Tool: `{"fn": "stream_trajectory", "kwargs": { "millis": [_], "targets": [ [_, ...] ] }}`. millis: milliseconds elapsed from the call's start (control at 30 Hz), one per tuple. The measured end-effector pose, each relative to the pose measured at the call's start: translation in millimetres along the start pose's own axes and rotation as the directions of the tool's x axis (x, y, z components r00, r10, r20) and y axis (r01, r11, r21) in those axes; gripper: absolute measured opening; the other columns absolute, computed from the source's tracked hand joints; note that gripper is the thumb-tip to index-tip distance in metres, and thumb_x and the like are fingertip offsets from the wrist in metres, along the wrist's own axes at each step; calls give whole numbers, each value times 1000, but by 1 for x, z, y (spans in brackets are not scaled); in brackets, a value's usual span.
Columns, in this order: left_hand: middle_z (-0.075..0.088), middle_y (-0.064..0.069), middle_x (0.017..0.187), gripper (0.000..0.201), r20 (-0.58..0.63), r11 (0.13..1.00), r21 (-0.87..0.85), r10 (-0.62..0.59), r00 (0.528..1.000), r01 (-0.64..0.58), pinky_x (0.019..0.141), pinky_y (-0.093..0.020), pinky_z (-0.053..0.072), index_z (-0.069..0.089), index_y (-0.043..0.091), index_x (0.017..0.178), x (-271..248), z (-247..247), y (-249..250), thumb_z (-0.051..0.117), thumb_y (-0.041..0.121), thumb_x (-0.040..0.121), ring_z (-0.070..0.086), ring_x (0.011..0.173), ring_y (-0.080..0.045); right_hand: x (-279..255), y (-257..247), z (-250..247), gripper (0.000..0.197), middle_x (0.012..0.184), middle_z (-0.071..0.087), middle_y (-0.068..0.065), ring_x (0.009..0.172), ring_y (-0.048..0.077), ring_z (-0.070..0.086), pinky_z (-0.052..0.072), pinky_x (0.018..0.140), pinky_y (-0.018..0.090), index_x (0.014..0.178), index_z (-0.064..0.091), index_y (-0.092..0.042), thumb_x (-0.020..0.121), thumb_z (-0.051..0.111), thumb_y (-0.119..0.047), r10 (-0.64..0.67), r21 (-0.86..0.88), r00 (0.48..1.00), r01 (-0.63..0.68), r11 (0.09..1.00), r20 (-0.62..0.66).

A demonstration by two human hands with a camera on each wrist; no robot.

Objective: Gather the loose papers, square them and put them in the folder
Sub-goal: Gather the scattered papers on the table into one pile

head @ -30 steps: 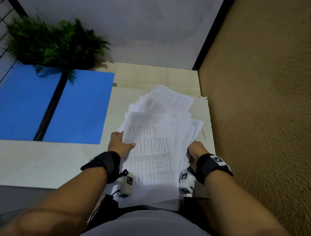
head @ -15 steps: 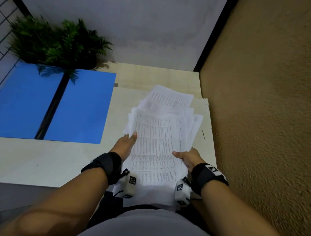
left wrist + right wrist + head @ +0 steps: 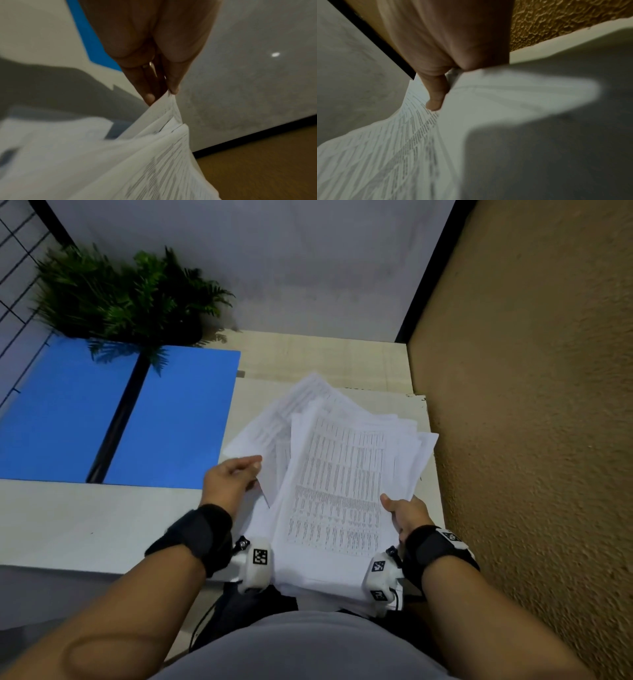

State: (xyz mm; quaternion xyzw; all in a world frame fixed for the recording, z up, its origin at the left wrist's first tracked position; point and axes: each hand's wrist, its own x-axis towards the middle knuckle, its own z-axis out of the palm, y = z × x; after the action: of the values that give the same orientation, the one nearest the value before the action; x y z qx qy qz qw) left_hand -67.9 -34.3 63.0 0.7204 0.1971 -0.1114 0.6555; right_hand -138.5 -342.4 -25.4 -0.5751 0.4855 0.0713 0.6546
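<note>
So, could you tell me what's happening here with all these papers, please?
A person is gathering a messy stack of printed papers at the desk. The left hand pinches the stack's left edge, and the right hand grips the right edge, thumb on top. The sheets are fanned out, not yet squared. The blue folder lies open to the left, with no papers in it.

papers [image 3: 120, 169] blurred, print unreadable

The papers [image 3: 335, 484] carry rows of small print, too fine to read.
</note>
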Motion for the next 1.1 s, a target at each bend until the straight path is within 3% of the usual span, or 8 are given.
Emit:
{"fn": "stream_trajectory", "kwargs": {
  "millis": [200,400,600,700,833,967,1033,1100],
  "targets": [
    [65,6,75,15,-11,882,182,444,896,-435,79,-27,56,77,20,101,3,15,91,70,15,89,62,71,-10,-5,-2,2,33,107,70,10,101,31,65,50,93,40,119,62,-4,87,69,-3,-54,1,998,54,999,23],
    [72,3,93,21,60,791,-178,602,796,-585,81,-24,56,74,21,102,-31,40,156,67,5,91,67,85,-5,-9,1,8,34,115,68,12,105,34,64,50,97,52,124,59,-8,92,64,-17,-67,12,997,68,998,-26],
    [61,1,118,42,91,903,-360,284,955,-234,74,-22,58,62,22,121,-26,33,97,60,-8,91,68,95,-13,-19,-8,12,46,133,56,13,116,34,56,43,105,50,138,41,-11,97,53,-27,-83,-67,995,79,995,-60],
    [48,-3,64,67,136,991,-131,14,991,4,52,-26,54,45,24,141,-17,22,29,60,-14,87,53,48,-12,-29,-13,13,57,147,40,14,131,36,44,36,109,47,149,19,-13,101,44,-29,-126,-159,989,113,981,-81],
    [65,-22,89,68,169,962,191,-229,959,196,63,-40,61,41,19,140,-24,14,-34,65,-11,84,63,63,-30,-34,-22,18,61,155,33,14,139,33,35,28,116,45,151,26,-14,101,29,-50,-101,54,995,100,994,7],
    [67,-28,104,40,134,922,338,-245,960,188,47,-27,57,41,10,118,-36,18,-41,63,-2,87,66,57,-30,-26,-13,17,111,153,38,-6,140,22,38,24,118,51,149,32,-40,55,38,-99,-63,280,990,25,960,126],
    [68,-30,92,39,178,888,390,-332,926,244,43,-28,54,35,12,113,-40,20,-35,64,0,90,63,52,-29,-23,-4,17,106,147,46,-9,135,18,43,30,115,50,146,37,-37,58,51,-93,-85,220,995,73,973,46],
    [67,-24,79,43,330,787,560,-498,802,259,42,-29,51,38,12,110,-43,18,-27,74,14,87,63,55,-30,-19,0,17,70,132,58,-6,123,21,55,42,108,50,136,48,-27,77,71,-57,-176,100,984,178,979,-32]
  ]
}}
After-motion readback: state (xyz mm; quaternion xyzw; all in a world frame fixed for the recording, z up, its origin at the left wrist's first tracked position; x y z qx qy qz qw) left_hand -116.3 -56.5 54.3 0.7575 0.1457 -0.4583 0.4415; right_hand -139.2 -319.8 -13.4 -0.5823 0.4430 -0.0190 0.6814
